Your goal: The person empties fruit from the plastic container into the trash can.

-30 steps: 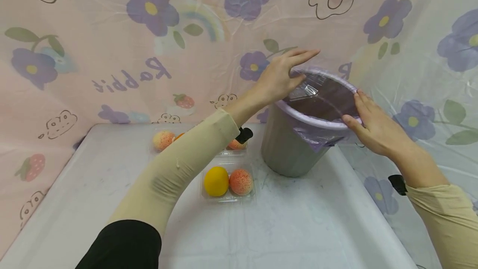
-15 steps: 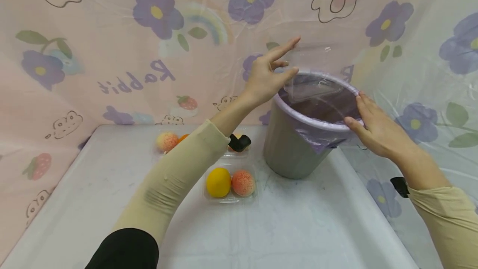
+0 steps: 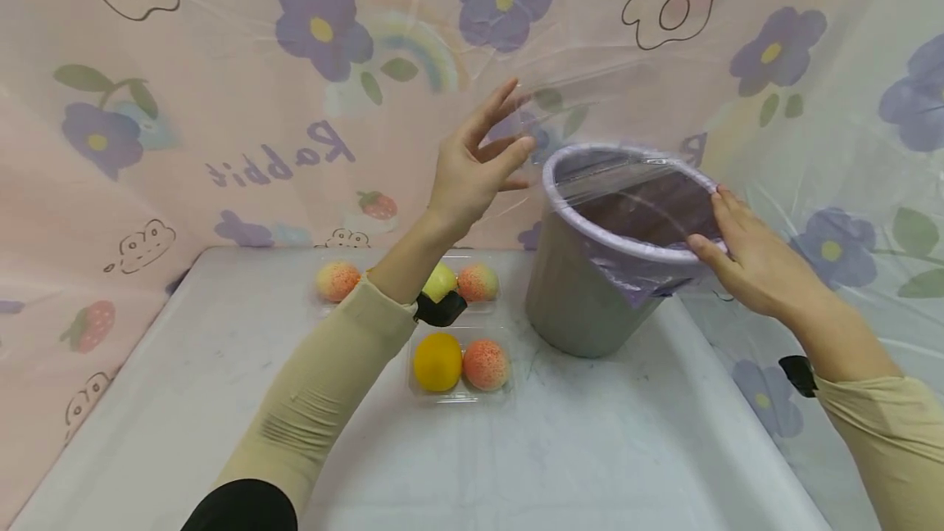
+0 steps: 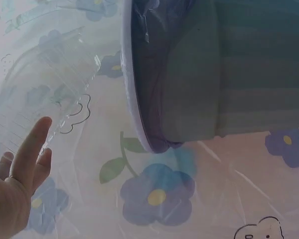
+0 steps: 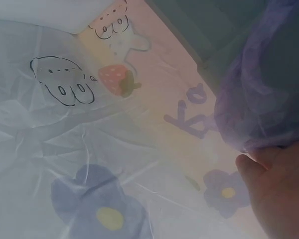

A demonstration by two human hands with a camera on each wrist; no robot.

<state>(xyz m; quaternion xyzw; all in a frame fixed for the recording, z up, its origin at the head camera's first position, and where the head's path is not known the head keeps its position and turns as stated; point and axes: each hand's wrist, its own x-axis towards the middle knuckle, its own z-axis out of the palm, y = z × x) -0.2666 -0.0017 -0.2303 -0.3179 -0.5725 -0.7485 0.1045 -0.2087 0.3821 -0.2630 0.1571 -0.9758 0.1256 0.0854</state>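
Landmark: the grey bin [image 3: 578, 301]. On my remote feed, the left hand [image 3: 472, 170] is left of the bin, higher than its mouth, with thumb and fingertips pinching 1 clear plastic container [image 4: 45, 87]. The container extends from those fingers toward the bin; its long axis appears to run rightward over the mouth, though transparency blurs the outline. Left-wrist view: visible gap between container and rim. Nearer hand: left.

Right hand [image 3: 760, 260]: on the bin's right rim, fingers straight, unclenched, pressing against the purple liner [image 3: 634, 275].

Containers: the bin is lined; its floor is hidden, contents cannot be told. Left of the bin, near tray [image 3: 463, 397]: 1 yellow fruit [image 3: 437, 362], 1 speckled peach [image 3: 487, 365]. Behind that, rear packaging: 1 yellow-green fruit [image 3: 441, 279] and 2 more speckled peaches visible, partly masked by the left arm.
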